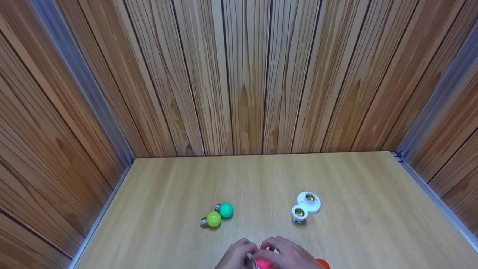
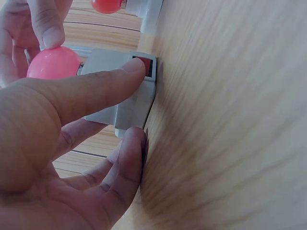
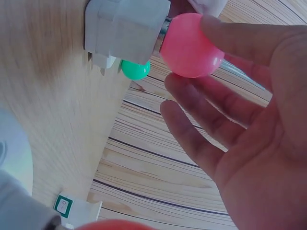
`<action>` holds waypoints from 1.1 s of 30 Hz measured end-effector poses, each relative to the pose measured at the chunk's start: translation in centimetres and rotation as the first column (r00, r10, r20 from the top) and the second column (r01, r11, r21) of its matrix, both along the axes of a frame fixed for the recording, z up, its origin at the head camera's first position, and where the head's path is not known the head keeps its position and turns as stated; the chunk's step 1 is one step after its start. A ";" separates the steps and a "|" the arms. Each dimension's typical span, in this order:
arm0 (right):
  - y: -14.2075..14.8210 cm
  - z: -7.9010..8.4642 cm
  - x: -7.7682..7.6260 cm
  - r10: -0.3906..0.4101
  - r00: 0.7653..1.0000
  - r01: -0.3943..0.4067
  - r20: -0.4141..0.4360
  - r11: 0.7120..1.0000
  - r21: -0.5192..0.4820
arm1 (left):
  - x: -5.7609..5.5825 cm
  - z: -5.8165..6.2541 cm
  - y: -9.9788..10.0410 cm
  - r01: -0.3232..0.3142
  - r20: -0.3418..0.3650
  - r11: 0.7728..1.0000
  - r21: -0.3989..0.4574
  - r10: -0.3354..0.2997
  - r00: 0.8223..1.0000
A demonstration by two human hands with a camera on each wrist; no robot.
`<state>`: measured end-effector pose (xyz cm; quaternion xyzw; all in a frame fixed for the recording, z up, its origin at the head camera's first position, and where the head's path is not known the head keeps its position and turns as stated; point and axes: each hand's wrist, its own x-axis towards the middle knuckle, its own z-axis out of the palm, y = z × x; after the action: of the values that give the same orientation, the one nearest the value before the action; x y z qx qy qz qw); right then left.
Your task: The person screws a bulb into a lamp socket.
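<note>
Near the table's front edge my left hand [image 1: 237,254] holds a grey lamp holder [image 2: 103,60] whose base is at the tabletop. The thumb lies by the red switch [image 2: 149,67] on the base, with the other fingers around the far side. A pink bulb [image 3: 192,45] sits in the holder, its metal collar partly showing at the socket. Thumb and fingers of my right hand [image 1: 289,256] pinch this bulb. In the head view the two hands hide most of the holder.
An orange-red bulb [image 1: 323,263] lies just beyond my right hand. Back right stand two white lamp holders, one round-based [image 1: 315,205], one smaller [image 1: 298,216]. A green bulb [image 1: 226,210] and a yellow-green bulb [image 1: 214,219] lie at left. Wood-plank walls [image 1: 246,93] enclose the table.
</note>
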<state>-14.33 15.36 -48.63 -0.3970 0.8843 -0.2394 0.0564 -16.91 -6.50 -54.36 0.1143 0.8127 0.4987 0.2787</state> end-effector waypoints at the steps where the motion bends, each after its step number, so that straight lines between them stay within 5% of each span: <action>1: -0.1 0.0 0.0 -0.018 1.000 0.018 0.014 1.000 -0.002 | 0.0 0.0 0.0 0.002 0.000 1.000 0.003 -0.002 1.000; 9: -0.7 0.1 0.2 -0.068 0.998 0.068 0.006 0.998 0.021 | 0.1 -0.1 -0.2 0.003 0.016 1.000 0.006 -0.003 1.000; 17: -0.7 -0.4 0.2 -0.037 0.996 0.035 -0.078 0.999 -0.020 | 0.4 -0.2 -0.5 0.041 -0.105 0.998 0.051 -0.035 0.994; 24: -0.4 -0.8 0.0 0.054 0.993 -0.059 -0.108 0.997 -0.048 | 0.2 0.0 -0.4 0.028 -0.053 0.999 0.023 -0.027 0.998; 33: -0.5 -0.3 0.3 -0.009 0.998 0.010 -0.056 1.000 0.002 | 0.1 0.3 -0.1 -0.005 0.010 1.000 -0.018 0.005 1.000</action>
<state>-14.06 14.84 -48.97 -0.3993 0.8876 -0.2274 0.0307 -16.78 -6.57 -54.11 0.1074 0.8160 0.4926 0.2827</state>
